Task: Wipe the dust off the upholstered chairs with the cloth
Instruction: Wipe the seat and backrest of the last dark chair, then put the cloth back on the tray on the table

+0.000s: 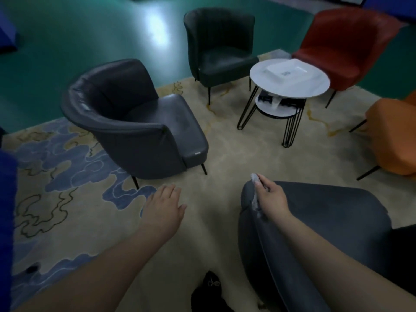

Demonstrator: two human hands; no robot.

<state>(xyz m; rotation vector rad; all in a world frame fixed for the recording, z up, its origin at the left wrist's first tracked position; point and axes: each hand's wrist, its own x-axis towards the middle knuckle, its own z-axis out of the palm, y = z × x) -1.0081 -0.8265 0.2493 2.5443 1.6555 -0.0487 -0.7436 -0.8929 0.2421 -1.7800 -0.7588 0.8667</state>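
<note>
**Cloth on nearest chair; 4 others across the rug**

Right hand (271, 198), lower centre-right of frame, fingers curled round a pale grey cloth (256, 194), which sits bunched against the upper edge of the nearest grey chair (315, 233) at lower right. Left hand (163, 206), lower centre, fingers straight and spread, holding nothing, over the patterned rug (225, 149).

Progress, as a judgement: wiping looks to be under way on this near chair. Cannot tell from surfaces which chairs are already dusted; nothing marks any as done.

Count: 5 upholstered chairs. 1 near grey; 1 dark grey armchair (139, 118) at centre left; 1 dark green chair (219, 46) at upper centre; 1 red chair (344, 43) at upper right; 1 orange chair (394, 136) at right edge, partly cut off. 1 cloth. 1 white round table (290, 86) with a lower shelf, 1 white tray (287, 69) on top.
</note>
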